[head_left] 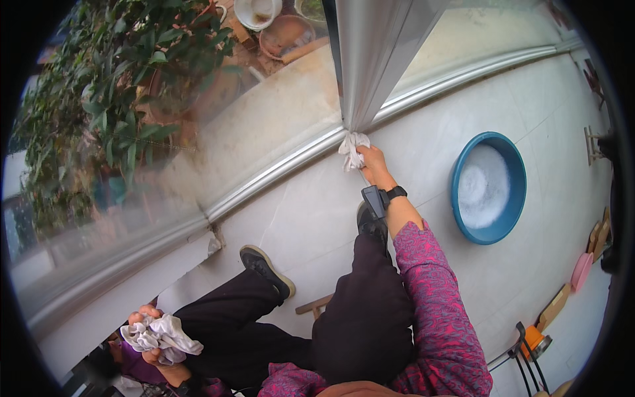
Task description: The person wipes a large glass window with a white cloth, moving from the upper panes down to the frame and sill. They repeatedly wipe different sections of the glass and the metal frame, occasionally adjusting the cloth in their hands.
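My right hand [375, 167] grips a whitish cloth [353, 151] and presses it to the foot of the white door frame post [369, 73], close to the metal floor track. Part of that cloth hangs below my fingers. At the lower left, my left hand [147, 316] is closed around a second crumpled white cloth [165, 336], held beside my left leg. Right of my right arm, a round blue basin [489, 236] stands on the tiled floor with white suds [485, 185] in it.
Glass panes meet at the post, with leafy plants [132, 99] and pots [286, 38] behind the left one. A metal track [284, 171] runs along the floor. Part of a wooden stool [313, 306] shows between my legs. A pink basin [582, 271] stands by the right wall.
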The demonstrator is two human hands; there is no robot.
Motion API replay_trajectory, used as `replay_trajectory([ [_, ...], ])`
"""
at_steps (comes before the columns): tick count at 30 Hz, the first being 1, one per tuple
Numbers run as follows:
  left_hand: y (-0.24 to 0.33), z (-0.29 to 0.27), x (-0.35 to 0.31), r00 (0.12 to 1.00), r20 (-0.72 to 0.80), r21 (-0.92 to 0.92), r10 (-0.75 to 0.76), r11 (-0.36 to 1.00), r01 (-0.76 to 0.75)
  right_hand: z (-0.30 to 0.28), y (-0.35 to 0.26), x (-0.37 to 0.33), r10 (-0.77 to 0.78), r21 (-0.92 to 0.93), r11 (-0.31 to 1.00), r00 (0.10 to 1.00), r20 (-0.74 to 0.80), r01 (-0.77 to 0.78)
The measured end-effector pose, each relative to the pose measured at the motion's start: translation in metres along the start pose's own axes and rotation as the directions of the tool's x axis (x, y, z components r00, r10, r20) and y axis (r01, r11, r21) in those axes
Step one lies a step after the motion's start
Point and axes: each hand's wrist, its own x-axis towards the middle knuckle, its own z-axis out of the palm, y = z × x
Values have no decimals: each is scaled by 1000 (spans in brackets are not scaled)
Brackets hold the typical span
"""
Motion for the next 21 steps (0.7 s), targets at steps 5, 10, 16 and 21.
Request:
replay_trajectory([
  [5, -1, -8, -4, 1000, -7, 34, 19, 999, -19, 51, -9, 1, 152, 448, 889, 983, -99, -92],
  [10, -3, -11, -6, 999, 8, 15, 49, 999, -49, 59, -24, -51, 18, 413, 907, 988, 155, -81],
  [16, 0, -14, -7, 1000, 7, 9, 3, 1000, -3, 26, -6, -50, -14, 107, 994, 998, -56, 20],
  [21, 2, -14, -10, 1000, 3, 14, 15, 1000, -15, 18, 7, 12, -35, 144, 989, 998, -54, 43],
])
